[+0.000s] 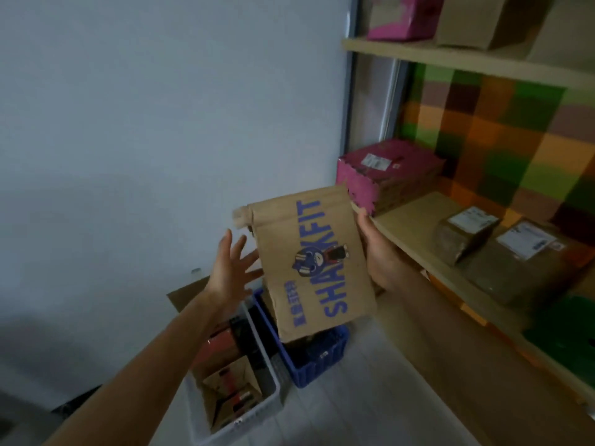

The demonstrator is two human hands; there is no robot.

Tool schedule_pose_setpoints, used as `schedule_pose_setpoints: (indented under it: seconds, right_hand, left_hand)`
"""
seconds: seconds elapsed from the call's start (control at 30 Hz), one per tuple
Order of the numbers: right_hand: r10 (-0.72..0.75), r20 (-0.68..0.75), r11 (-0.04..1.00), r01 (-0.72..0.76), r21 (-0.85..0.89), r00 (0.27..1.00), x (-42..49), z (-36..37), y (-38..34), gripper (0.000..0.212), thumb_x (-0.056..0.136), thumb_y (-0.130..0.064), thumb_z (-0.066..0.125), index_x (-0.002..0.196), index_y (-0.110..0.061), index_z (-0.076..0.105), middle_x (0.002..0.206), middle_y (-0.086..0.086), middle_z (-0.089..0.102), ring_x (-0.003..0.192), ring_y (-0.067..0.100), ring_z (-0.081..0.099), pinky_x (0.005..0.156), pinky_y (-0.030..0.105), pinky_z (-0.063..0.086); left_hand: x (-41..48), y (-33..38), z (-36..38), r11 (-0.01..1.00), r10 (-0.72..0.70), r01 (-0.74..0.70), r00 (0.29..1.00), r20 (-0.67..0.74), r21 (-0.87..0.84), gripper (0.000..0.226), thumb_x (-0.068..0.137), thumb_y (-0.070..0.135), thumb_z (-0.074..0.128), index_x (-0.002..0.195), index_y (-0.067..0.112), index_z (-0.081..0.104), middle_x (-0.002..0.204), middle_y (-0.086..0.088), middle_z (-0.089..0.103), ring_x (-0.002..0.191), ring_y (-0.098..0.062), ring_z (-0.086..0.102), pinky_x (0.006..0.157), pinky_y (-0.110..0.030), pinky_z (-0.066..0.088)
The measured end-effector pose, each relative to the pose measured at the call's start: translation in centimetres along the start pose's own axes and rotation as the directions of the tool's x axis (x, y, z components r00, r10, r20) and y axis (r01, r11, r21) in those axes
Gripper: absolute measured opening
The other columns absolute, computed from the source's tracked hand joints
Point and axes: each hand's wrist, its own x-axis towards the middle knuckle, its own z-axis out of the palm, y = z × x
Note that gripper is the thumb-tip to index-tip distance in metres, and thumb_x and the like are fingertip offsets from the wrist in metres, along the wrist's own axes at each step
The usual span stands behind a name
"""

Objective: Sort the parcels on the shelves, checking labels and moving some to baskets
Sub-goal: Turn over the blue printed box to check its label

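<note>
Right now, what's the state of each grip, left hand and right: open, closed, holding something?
Left-hand grip: open, fingers spread, beside the flat brown cardboard parcel with blue lettering.
Right-hand grip: holds that parcel by its right edge.

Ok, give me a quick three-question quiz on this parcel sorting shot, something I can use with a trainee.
1. True or false: the left hand has its fingers spread.
2. Which hand grips the SHARKFIT parcel? A the left, B the right hand.
3. Fill in: the shelf box nearest that parcel is ____ in colour.
Key: 1 true. 2 B. 3 pink.
</note>
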Motion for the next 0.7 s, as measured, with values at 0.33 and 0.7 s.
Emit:
schedule_pose_setpoints:
  seconds: [0.33, 0.7]
  right_hand:
    - [0.023, 0.151, 0.971, 0.014, -0.239, 0.988, 0.9, 8.7, 1.6, 0.043, 0.081, -0.022, 0.080, 0.116, -0.036, 0.060, 0.104, -0.003, 0.075, 0.090, 0.017, 0.074, 0.071, 0.034, 0.060]
    - [0.123, 0.060, 0.978, -0.111, -0.176, 0.991, 0.9, 19.2, 3.3, 0.040, 0.092, -0.043, 0.065, 0.122, -0.017, 0.065, 0.113, 0.010, 0.073, 0.096, 0.026, 0.071, 0.074, 0.037, 0.056]
  left_hand:
    - [-3.5, 2.1, -4.4, 0.997, 0.075, -0.075, 0.997, 0.011, 0.018, 0.052, 0.082, 0.023, 0.074, 0.129, 0.014, 0.054, 0.109, -0.014, 0.074, 0.095, -0.033, 0.073, 0.077, -0.048, 0.061]
    - [-5.4, 6.3, -13.4, 0.969, 0.170, -0.109, 0.946, -0.277, 0.222, 0.048, 0.098, 0.047, 0.049, 0.126, 0.007, 0.050, 0.101, -0.007, 0.069, 0.082, -0.019, 0.070, 0.058, -0.028, 0.053]
